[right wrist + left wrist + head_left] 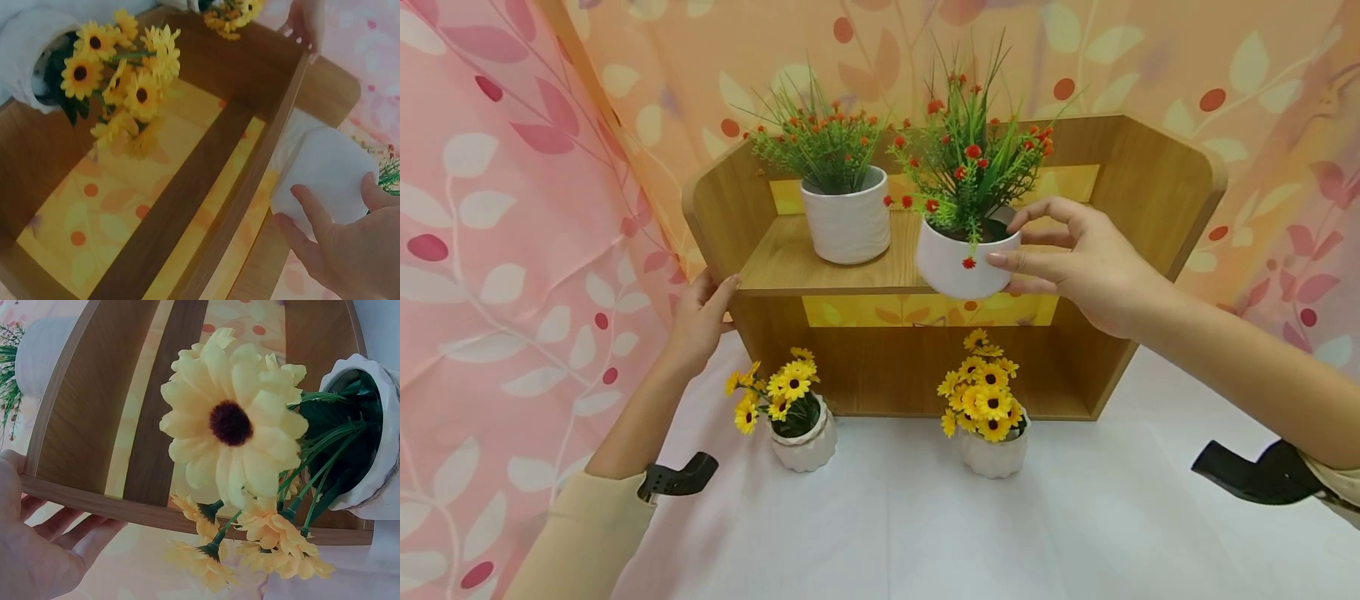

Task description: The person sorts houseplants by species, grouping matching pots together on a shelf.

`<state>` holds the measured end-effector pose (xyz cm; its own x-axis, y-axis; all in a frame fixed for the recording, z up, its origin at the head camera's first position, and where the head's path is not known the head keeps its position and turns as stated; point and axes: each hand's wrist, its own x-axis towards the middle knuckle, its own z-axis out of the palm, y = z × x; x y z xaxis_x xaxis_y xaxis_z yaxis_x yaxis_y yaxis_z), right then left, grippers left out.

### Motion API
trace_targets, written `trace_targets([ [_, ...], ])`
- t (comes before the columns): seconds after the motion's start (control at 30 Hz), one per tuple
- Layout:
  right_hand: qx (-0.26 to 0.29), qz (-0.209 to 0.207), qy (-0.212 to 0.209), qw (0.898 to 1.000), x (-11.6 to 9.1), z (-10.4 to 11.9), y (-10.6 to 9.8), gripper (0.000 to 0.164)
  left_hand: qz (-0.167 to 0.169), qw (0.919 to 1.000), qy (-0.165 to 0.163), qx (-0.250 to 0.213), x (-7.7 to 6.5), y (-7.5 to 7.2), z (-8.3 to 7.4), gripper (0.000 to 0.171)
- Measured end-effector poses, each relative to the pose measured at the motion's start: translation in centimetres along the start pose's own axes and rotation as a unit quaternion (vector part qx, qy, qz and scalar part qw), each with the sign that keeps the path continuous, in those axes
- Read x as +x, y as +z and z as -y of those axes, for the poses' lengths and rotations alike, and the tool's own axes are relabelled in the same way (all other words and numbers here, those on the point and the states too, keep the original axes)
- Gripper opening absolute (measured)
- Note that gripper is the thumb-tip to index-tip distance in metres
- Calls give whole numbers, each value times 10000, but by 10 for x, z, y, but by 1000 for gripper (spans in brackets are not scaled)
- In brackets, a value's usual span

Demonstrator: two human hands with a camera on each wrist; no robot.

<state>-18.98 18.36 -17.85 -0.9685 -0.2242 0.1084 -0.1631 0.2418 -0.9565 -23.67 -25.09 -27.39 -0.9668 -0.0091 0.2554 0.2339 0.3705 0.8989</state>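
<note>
My right hand [1093, 267] grips the side and rim of a smooth white pot [958, 267] of red flowers and grass. The pot overlaps the front edge of the upper board of a wooden shelf [775, 262]; in the right wrist view its rounded white underside shows, tilted. With thumb in front and fingers behind, my left hand [698, 321] holds the left side panel of the shelf, also seen in the left wrist view [81, 500]. To the left on the upper board stands a ribbed white pot [847, 221] with orange-red flowers.
Two small cream pots of yellow sunflowers, a left one [805, 442] and a right one [995, 454], stand on the white cloth [880, 525] before the shelf. Floral curtains [497, 275] hang behind and at the sides.
</note>
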Motion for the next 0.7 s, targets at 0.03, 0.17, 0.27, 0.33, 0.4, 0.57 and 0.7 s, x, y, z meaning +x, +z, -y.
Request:
trace_targets([
  [0.03, -12, -35, 51, 10000, 2, 1, -3, 34, -3, 10000, -6, 7, 0, 0, 0, 65],
  [0.17, -139, -187, 255, 9994, 9, 4, -12, 35, -1, 10000, -13, 39, 0, -1, 1, 66],
  [0.27, -254, -264, 316, 9988, 14, 6, -19, 35, 13, 10000, -5, 46, 1, -1, 1, 66],
  [0.33, -254, -299, 320, 9987, 18, 6, -23, 35, 15, 10000, 13, 28, 1, -1, 1, 67],
  [0.4, -230, -333, 332, 9986, 23, 6, -27, 35, 17, 10000, 19, 12, 1, -1, 1, 67],
  [0.57, -233, -368, 318, 9985, 34, 5, -37, 35, 27, 10000, 24, -21, 1, 0, 1, 67],
  [0.7, -260, -354, 342, 9984, 40, 4, -43, 36, 26, 10000, 18, -13, 1, -1, 1, 67],
])
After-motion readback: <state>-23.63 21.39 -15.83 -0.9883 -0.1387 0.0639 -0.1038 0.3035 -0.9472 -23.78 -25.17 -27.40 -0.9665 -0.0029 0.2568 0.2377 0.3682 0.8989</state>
